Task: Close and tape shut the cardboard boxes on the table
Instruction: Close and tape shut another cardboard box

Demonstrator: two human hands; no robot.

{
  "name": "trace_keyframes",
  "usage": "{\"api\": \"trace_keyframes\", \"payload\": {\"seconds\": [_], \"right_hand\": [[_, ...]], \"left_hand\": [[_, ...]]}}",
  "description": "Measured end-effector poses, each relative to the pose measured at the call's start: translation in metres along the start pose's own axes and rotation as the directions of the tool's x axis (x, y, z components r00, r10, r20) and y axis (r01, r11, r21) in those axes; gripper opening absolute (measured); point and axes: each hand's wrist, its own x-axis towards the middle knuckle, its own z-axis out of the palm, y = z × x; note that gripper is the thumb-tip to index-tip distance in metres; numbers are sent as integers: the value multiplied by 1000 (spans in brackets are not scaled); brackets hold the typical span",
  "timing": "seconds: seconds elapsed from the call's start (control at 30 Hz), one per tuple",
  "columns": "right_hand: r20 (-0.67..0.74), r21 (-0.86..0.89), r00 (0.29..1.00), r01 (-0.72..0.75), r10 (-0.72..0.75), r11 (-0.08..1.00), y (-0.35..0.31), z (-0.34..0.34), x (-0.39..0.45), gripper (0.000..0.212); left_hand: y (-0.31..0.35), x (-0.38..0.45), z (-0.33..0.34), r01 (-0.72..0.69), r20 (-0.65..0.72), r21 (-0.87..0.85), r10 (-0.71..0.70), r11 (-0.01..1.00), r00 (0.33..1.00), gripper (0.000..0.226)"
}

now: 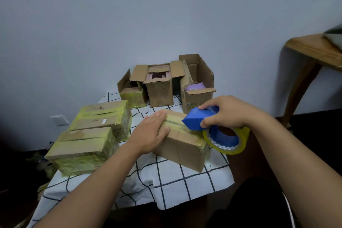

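A closed cardboard box (182, 147) lies in the middle of the table, with a strip of yellowish tape along its top seam. My left hand (151, 133) lies flat on the box's left top end, pressing it down. My right hand (224, 113) grips a blue tape dispenser (199, 119) carrying a yellow tape roll (228, 142), held at the box's right top edge. Two taped boxes (87, 131) sit at the left. Three open boxes (160, 83) stand at the back by the wall.
The table carries a white cloth with a black grid (166, 181). A wooden table (312, 52) stands at the right. A wall socket (59, 120) is low on the wall at the left. The floor around is dark.
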Motion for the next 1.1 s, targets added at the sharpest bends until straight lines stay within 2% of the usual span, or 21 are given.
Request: {"api": "trace_keyframes", "payload": {"seconds": [0.17, 0.3, 0.43, 0.53, 0.7, 0.8, 0.9, 1.1], "right_hand": [[-59, 12, 998, 14, -13, 1000, 2, 8, -4, 59], [-69, 6, 998, 6, -5, 1000, 4, 10, -4, 60], [-79, 31, 997, -2, 4, 1000, 9, 13, -3, 59], [-76, 30, 997, -6, 8, 1000, 9, 15, -3, 59], [-77, 34, 997, -10, 12, 999, 8, 15, -3, 57], [-82, 31, 996, -13, 16, 999, 7, 16, -3, 57], [-88, 36, 996, -20, 23, 999, 7, 15, -2, 56], [-91, 12, 996, -19, 20, 1000, 4, 15, -6, 56]], "left_hand": [[0, -3, 1, -27, 14, 66, 26, 997, 1000, 84], [6, -5, 3, -34, -33, 151, 39, 988, 999, 82], [11, -9, 9, -57, -78, 111, 66, 992, 995, 78], [9, -9, 11, -72, -84, 100, 81, 992, 993, 86], [12, -12, 12, -66, -106, 118, 79, 991, 991, 86], [16, -12, 12, -66, -70, 122, 75, 990, 995, 92], [21, -12, 12, -81, -31, 126, 86, 989, 996, 89], [29, -15, 17, -82, -88, 156, 97, 984, 991, 85]]}}
